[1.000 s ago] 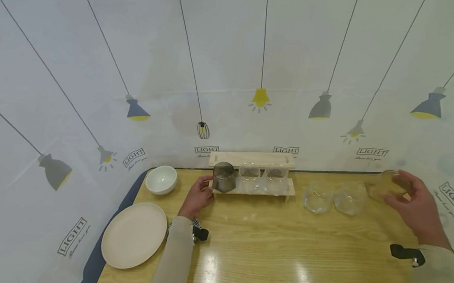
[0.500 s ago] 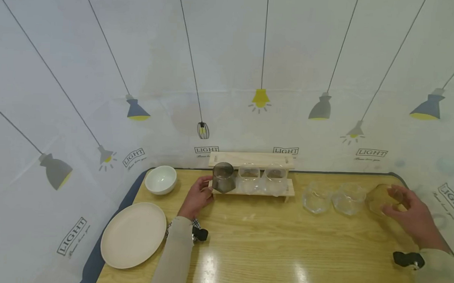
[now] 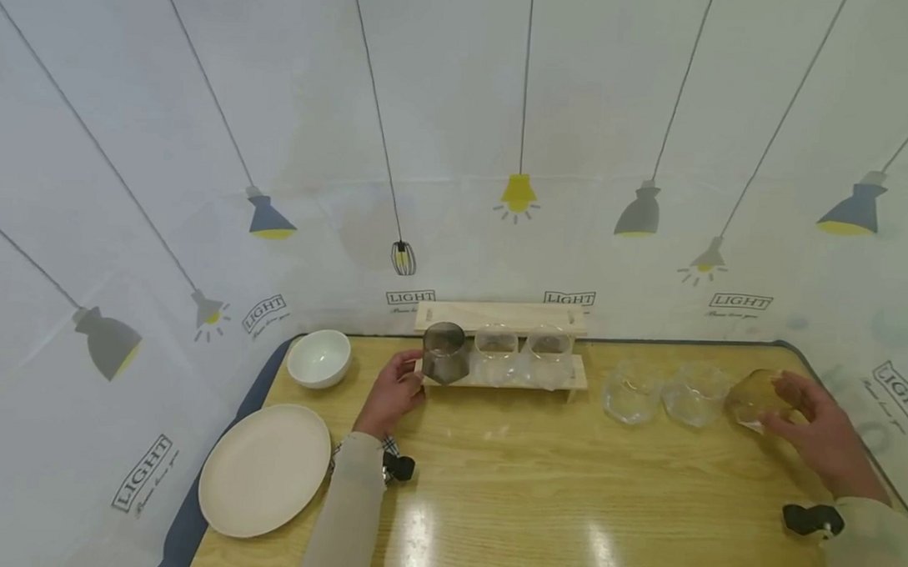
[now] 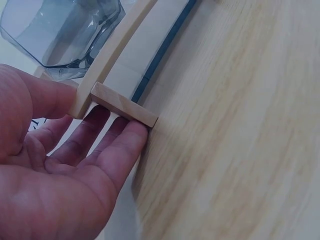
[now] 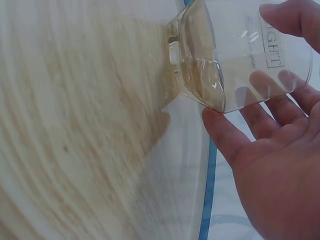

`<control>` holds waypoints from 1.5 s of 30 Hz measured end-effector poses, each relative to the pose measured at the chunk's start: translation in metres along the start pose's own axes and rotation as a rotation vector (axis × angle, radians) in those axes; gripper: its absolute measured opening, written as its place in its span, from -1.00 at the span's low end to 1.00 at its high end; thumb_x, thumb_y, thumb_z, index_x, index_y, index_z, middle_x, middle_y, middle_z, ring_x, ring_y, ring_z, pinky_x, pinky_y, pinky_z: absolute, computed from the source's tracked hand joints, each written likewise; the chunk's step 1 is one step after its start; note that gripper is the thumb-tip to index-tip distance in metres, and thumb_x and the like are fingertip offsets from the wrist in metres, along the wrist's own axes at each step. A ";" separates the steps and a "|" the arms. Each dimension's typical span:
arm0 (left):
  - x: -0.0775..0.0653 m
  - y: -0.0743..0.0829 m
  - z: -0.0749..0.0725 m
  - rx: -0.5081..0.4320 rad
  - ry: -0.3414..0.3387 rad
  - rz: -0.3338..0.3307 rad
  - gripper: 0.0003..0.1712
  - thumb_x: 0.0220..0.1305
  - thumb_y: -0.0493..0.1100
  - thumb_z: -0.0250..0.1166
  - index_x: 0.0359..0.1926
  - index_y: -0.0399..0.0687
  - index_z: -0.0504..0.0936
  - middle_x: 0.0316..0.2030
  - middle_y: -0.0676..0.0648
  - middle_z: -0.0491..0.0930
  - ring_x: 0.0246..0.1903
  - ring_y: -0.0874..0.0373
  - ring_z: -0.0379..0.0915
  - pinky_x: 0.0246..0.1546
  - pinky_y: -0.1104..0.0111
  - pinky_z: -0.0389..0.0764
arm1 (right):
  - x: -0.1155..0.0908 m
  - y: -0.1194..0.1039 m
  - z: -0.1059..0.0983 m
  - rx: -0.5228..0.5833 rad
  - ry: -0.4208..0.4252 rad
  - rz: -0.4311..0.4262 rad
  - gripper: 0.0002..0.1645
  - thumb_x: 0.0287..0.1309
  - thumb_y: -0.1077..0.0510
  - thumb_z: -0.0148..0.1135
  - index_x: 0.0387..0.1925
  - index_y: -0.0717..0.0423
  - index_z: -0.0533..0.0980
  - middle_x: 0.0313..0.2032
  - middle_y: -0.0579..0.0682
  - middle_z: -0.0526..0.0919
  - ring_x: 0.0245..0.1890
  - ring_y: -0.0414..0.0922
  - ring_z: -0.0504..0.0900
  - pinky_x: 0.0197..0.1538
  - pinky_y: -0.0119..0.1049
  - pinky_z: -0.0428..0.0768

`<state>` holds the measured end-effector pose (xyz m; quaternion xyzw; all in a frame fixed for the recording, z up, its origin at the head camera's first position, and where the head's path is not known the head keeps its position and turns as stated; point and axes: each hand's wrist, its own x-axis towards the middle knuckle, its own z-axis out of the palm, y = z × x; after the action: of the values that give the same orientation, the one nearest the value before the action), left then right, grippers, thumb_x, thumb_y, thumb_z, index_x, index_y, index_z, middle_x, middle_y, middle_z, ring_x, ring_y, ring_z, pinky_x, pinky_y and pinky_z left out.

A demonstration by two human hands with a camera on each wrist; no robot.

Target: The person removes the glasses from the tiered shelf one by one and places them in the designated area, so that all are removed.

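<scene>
- Head view: near the far right corner of the tabletop (image 3: 522, 478), the right hand (image 3: 824, 434) is grasping an amber glass (image 3: 750, 398), its grip closing around the side facing the right edge.
- 2 clear glasses (image 3: 696, 395) are standing in a row just left of the amber glass, near the far edge.
- Near the middle of the far edge, a wooden rack (image 3: 505, 316) is carrying 3 glasses: a smoky grey glass (image 3: 445, 358) at its left end and 2 clear ones beside it.
- The left hand (image 3: 392, 396) is holding the rack's left end.
- A white bowl (image 3: 319, 359) is sitting near the far left corner, and a pale plate (image 3: 265, 470) is lying along the left edge.
- Left wrist view: the left grip is clasping the rack's end, the thumb pressing the rail and the fingers curling against the end piece; the smoky grey glass is resting just beyond the thumb.
- Right wrist view: the thumb and fingers are gripping the amber glass from opposite sides, its base facing the tabletop; I cannot tell if they are touching.
</scene>
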<state>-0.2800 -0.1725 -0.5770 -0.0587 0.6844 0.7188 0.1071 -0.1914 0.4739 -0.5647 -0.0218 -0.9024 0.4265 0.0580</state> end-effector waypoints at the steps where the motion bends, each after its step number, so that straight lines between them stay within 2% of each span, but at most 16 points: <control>1: 0.000 0.000 0.000 0.000 0.002 0.000 -0.52 0.61 -0.32 0.10 0.45 0.01 0.42 0.43 -0.22 0.29 0.25 -0.02 0.36 0.05 0.19 0.66 | 0.000 0.000 0.001 0.006 0.002 0.005 0.07 0.46 -0.01 0.34 0.72 -0.25 -0.11 0.63 -0.13 0.16 0.43 -0.59 0.11 -0.04 -0.85 0.37; 3: -0.001 0.000 0.001 -0.004 0.002 0.003 -0.52 0.61 -0.32 0.10 0.45 0.01 0.42 0.43 -0.22 0.28 0.24 -0.02 0.36 0.05 0.19 0.65 | 0.000 0.000 0.001 0.007 0.005 0.015 0.08 0.46 -0.02 0.33 0.72 -0.26 -0.11 0.64 -0.10 0.14 0.48 -0.53 0.10 -0.04 -0.85 0.37; 6: -0.001 0.000 0.002 0.002 0.004 0.002 -0.52 0.61 -0.32 0.09 0.46 0.00 0.42 0.44 -0.23 0.27 0.24 -0.02 0.35 0.05 0.19 0.65 | -0.001 0.000 0.001 -0.003 -0.001 0.043 0.10 0.46 -0.08 0.33 0.72 -0.26 -0.14 0.68 -0.02 0.06 0.62 -0.32 0.04 -0.07 -0.85 0.36; 8: -0.002 -0.001 0.002 0.004 0.001 -0.003 -0.51 0.61 -0.32 0.09 0.46 0.00 0.41 0.44 -0.24 0.27 0.23 -0.02 0.35 0.06 0.18 0.64 | -0.003 -0.001 -0.001 -0.018 0.006 0.065 0.12 0.44 -0.12 0.34 0.73 -0.20 -0.15 0.69 0.06 0.00 0.68 -0.19 -0.03 0.01 -0.87 0.33; 10: -0.003 -0.001 0.002 0.010 0.002 -0.005 -0.50 0.61 -0.32 0.09 0.47 0.01 0.41 0.45 -0.24 0.27 0.24 -0.02 0.34 0.07 0.17 0.65 | -0.004 -0.005 -0.002 -0.039 0.028 0.081 0.13 0.45 -0.14 0.32 0.73 -0.07 -0.15 0.69 0.17 -0.05 0.70 0.03 -0.09 0.37 -0.68 0.33; 12: -0.003 -0.001 0.002 0.013 0.006 -0.001 -0.50 0.60 -0.32 0.09 0.47 0.01 0.41 0.46 -0.25 0.27 0.24 -0.03 0.35 0.08 0.15 0.64 | -0.006 -0.012 -0.003 -0.054 0.059 0.088 0.14 0.45 -0.15 0.32 0.72 0.04 -0.13 0.68 0.25 -0.09 0.70 0.13 -0.13 0.63 -0.33 0.16; 13: -0.004 0.000 0.002 0.014 0.006 0.005 -0.50 0.60 -0.32 0.09 0.47 0.00 0.41 0.46 -0.25 0.26 0.25 -0.03 0.35 0.09 0.14 0.64 | -0.006 -0.017 -0.004 -0.060 0.077 0.085 0.13 0.45 -0.15 0.32 0.71 0.10 -0.12 0.68 0.29 -0.10 0.69 0.21 -0.14 0.68 -0.14 0.04; 15: -0.005 0.001 0.003 0.013 0.010 0.013 -0.49 0.60 -0.33 0.09 0.47 -0.01 0.40 0.47 -0.26 0.26 0.25 -0.04 0.34 0.09 0.14 0.64 | -0.007 -0.029 -0.003 -0.069 0.102 0.077 0.13 0.46 -0.15 0.30 0.71 0.12 -0.12 0.68 0.30 -0.15 0.66 0.32 -0.16 0.62 0.24 -0.04; 19: -0.007 0.004 0.003 0.016 0.009 0.022 -0.49 0.60 -0.33 0.09 0.48 -0.02 0.39 0.48 -0.26 0.24 0.25 -0.04 0.33 0.07 0.14 0.63 | -0.009 -0.051 -0.001 -0.060 0.132 0.051 0.09 0.45 -0.12 0.32 0.71 0.04 -0.08 0.70 0.16 -0.15 0.66 0.31 -0.14 0.63 0.25 -0.05; 23: -0.004 0.002 0.002 0.031 0.009 0.009 -0.49 0.61 -0.31 0.10 0.48 0.02 0.40 0.50 -0.24 0.23 0.29 -0.04 0.32 0.08 0.16 0.64 | -0.010 -0.063 0.000 -0.075 0.172 0.025 0.04 0.46 -0.06 0.31 0.70 0.06 -0.03 0.69 0.23 -0.08 0.65 0.35 -0.13 0.61 0.34 -0.07; 26: -0.003 0.000 0.002 0.044 0.006 0.010 -0.49 0.61 -0.30 0.11 0.48 0.02 0.40 0.50 -0.26 0.22 0.31 -0.06 0.32 0.07 0.16 0.66 | -0.011 -0.068 0.001 -0.071 0.207 0.017 -0.01 0.46 -0.02 0.31 0.69 0.06 0.02 0.68 0.22 0.00 0.68 0.23 -0.10 0.66 0.20 -0.02; 28: -0.004 0.001 0.002 0.044 0.007 0.011 -0.49 0.61 -0.30 0.11 0.48 0.01 0.40 0.50 -0.27 0.23 0.30 -0.06 0.33 0.07 0.16 0.66 | -0.012 -0.073 0.003 -0.035 0.229 0.010 -0.04 0.45 0.00 0.34 0.68 -0.02 0.08 0.67 0.03 0.09 0.69 -0.01 0.00 0.68 -0.18 0.08; 31: -0.004 0.002 0.002 0.036 0.011 0.007 -0.50 0.61 -0.31 0.10 0.48 0.01 0.39 0.47 -0.25 0.24 0.26 -0.04 0.34 0.07 0.15 0.65 | -0.012 -0.082 0.005 0.039 0.253 -0.018 -0.12 0.42 0.04 0.37 0.64 -0.14 0.20 0.56 -0.22 0.29 0.55 -0.38 0.20 0.44 -0.69 0.24; 33: -0.004 0.002 0.003 0.032 0.016 -0.001 -0.49 0.61 -0.31 0.09 0.48 0.03 0.40 0.46 -0.23 0.26 0.25 -0.03 0.35 0.09 0.15 0.65 | -0.012 -0.089 0.006 0.082 0.257 -0.040 -0.17 0.41 0.07 0.39 0.59 -0.17 0.27 0.45 -0.33 0.39 0.41 -0.52 0.28 0.25 -0.83 0.30; 38: -0.003 0.002 0.003 0.044 0.021 -0.006 -0.49 0.62 -0.31 0.09 0.49 0.04 0.39 0.44 -0.23 0.28 0.24 -0.03 0.37 0.15 0.10 0.64 | -0.011 -0.105 0.015 0.139 0.240 -0.062 -0.25 0.39 0.10 0.41 0.52 -0.12 0.37 0.28 -0.47 0.45 0.24 -0.56 0.36 0.08 -0.82 0.40; 45: -0.003 0.001 0.003 0.024 0.024 -0.005 -0.49 0.61 -0.33 0.08 0.48 0.03 0.40 0.44 -0.22 0.27 0.21 -0.01 0.36 0.08 0.15 0.64 | 0.003 -0.134 0.036 0.161 0.250 -0.141 -0.29 0.33 0.18 0.44 0.46 -0.05 0.44 0.18 -0.48 0.51 0.17 -0.54 0.47 0.03 -0.77 0.50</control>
<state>-0.2774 -0.1699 -0.5749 -0.0678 0.6939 0.7096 0.1016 -0.1971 0.3614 -0.4839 -0.0066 -0.8505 0.4861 0.2009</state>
